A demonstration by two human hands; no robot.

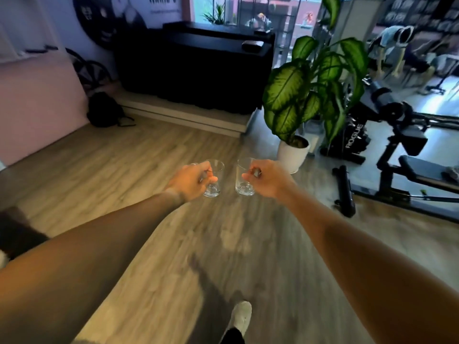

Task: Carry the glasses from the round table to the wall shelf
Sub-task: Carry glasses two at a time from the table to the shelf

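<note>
Both arms reach forward over a wooden floor, each hand carrying a clear empty drinking glass. My left hand [191,181] grips the left glass [214,188] from its left side, and the glass stands upright. My right hand [269,180] holds the right glass [244,187] from its right side, also upright. The two glasses hang a small gap apart at the middle of the view. Neither the round table nor the wall shelf can be made out.
A large potted plant [293,152] stands just ahead to the right. Black gym equipment [397,150] fills the right side. A dark counter on a pale step [193,68] lies ahead, a black bag [105,110] by the pink wall. My shoe [241,316] shows below.
</note>
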